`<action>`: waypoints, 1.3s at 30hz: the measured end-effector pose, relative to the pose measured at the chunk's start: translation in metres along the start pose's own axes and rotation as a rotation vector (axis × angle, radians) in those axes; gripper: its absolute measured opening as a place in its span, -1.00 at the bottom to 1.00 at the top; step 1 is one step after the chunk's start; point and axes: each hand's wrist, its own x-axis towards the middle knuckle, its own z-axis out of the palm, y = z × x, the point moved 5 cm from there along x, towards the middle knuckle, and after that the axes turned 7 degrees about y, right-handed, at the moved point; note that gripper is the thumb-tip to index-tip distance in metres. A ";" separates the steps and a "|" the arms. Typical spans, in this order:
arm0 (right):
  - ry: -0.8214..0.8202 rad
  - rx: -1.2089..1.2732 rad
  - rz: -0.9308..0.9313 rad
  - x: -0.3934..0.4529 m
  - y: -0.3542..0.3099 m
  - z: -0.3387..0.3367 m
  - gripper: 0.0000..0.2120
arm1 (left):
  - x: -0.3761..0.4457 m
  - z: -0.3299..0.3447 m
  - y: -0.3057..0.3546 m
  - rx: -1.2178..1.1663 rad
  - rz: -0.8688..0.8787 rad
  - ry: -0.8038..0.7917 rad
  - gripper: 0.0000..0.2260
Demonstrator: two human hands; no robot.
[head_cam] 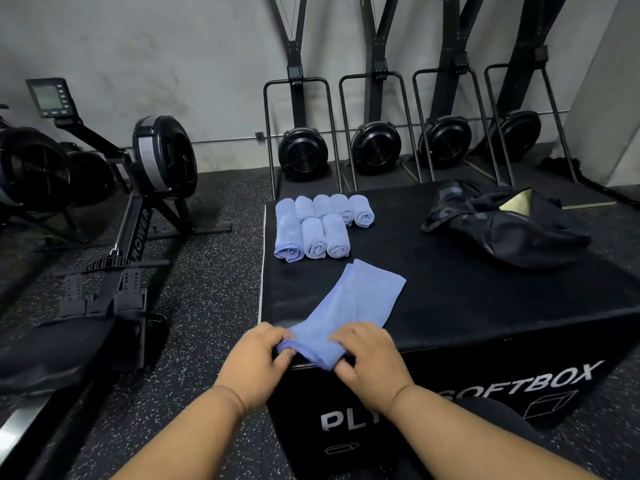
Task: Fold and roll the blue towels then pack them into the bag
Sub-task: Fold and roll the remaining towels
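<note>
1. At the near edge of the black plyo box point(450, 306), your fingertips are curled around the near end of a folded blue towel point(349, 306), pinching it between fingers and thumbs on both sides.
2. Your left hand point(258, 362) grips the towel's left corner, thumb underneath and fingers over the top; your right hand point(370, 358) grips the right corner the same way. The cloth is bunched between them, right at the box's edge.
3. The rest of that towel lies flat as a long strip, running away from you and to the right across the box top.
4. Beyond it, towards the far left corner of the box, you have the rolled towels point(320, 226): seven rolls lying side by side in two touching rows, their spiral ends facing you.
5. The black bag point(512, 226) lies slumped on the far right of the box top, well apart from the rolls, with its mouth open and a pale lining showing.
6. On the floor to your left stands a rowing machine point(114, 188); further machines line the wall behind the box.
</note>
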 end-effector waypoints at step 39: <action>-0.002 0.359 0.392 0.144 -0.050 -0.144 -0.70 | 0.090 -0.159 0.114 -0.263 -0.062 0.187 -0.83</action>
